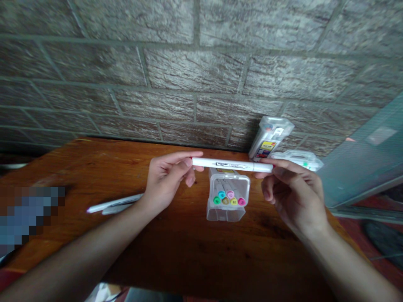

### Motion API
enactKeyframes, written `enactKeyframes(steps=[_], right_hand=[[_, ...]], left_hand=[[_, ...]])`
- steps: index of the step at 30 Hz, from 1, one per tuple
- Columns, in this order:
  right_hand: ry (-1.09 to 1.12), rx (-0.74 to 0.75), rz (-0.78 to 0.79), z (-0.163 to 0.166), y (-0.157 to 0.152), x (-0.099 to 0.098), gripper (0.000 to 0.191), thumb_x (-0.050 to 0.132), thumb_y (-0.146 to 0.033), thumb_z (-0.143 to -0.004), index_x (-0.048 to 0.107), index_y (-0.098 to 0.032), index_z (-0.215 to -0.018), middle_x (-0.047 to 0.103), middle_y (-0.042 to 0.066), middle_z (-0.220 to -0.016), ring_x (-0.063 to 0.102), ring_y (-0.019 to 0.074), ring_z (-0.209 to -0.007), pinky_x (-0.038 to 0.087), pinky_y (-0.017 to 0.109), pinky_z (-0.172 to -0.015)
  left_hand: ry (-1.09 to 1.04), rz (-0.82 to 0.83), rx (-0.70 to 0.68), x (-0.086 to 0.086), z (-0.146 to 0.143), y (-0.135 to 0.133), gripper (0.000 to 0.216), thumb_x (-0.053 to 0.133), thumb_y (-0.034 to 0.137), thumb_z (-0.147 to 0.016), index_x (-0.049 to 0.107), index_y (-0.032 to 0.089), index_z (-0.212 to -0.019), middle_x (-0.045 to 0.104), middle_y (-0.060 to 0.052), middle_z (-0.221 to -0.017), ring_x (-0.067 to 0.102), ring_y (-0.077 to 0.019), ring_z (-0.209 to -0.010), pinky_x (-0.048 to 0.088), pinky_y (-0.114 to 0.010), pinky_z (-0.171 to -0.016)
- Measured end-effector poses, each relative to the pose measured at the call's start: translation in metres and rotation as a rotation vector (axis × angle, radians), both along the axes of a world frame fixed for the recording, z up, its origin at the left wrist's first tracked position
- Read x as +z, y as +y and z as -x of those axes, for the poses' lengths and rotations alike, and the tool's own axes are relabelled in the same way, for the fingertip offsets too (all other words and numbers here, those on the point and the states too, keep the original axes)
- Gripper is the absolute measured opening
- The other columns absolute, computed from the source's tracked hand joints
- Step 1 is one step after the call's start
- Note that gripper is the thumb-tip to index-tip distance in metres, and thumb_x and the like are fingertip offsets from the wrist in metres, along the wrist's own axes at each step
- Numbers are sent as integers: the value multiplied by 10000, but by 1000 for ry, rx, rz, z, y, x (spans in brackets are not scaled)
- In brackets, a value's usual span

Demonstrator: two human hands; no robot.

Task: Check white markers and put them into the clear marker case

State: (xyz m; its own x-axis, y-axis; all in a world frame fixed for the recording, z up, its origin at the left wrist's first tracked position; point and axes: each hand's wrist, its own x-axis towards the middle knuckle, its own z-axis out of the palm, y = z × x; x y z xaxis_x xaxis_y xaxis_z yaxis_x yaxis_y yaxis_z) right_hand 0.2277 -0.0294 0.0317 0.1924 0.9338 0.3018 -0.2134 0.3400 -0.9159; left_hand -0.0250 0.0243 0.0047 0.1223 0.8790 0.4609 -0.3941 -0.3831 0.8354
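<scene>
A white marker point(233, 164) with printed lettering and red ends is held level above the table. My left hand point(170, 176) pinches its left end between thumb and fingers. At the other end, my right hand point(296, 188) closes thumb and fingers on the tip. Just below the marker lies a clear plastic case point(226, 214), its open end facing me. Inside it are several markers point(225, 195) with green, blue, pink, brown and yellow caps. Partly behind my left wrist, a few white markers point(115, 204) lie on the wood.
The wooden table point(189, 247) meets a stone-block wall point(189, 71). A clear marker case point(267, 140) leans upright at the back right, with another clear case point(297, 159) beside it. A glass panel point(362, 159) stands right of the table. A pixelated patch covers the left edge.
</scene>
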Motion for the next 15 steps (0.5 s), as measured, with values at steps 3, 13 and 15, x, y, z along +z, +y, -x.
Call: enactKeyframes(steps=[3,13,15], right_hand=[[-2,3,0,0,1,0,139,773,-249,-847,878,-217,-932,813,60,-748,575,114,-386,401,216,-328],[15,17,-14,-1,1,0,142,772,-225,-835,883,-197,-919,813,61,-731,580,107,-376,411,196,-324],[13,17,-20,-1,0,0,146,773,-223,-835,883,-191,-925,814,63,-731,583,105,-372,414,191,-323]], left_hand=[[10,7,12,0,0,-1,215,833,316,-884,881,216,-1069,832,-97,-817,566,-108,-483,441,-254,-493],[-29,1,-50,0,0,1,216,795,273,-898,880,214,-1087,832,-104,-816,573,-104,-488,447,-240,-490],[-32,-2,-53,-1,0,2,213,786,263,-907,879,212,-1092,832,-104,-820,572,-100,-492,449,-235,-492]])
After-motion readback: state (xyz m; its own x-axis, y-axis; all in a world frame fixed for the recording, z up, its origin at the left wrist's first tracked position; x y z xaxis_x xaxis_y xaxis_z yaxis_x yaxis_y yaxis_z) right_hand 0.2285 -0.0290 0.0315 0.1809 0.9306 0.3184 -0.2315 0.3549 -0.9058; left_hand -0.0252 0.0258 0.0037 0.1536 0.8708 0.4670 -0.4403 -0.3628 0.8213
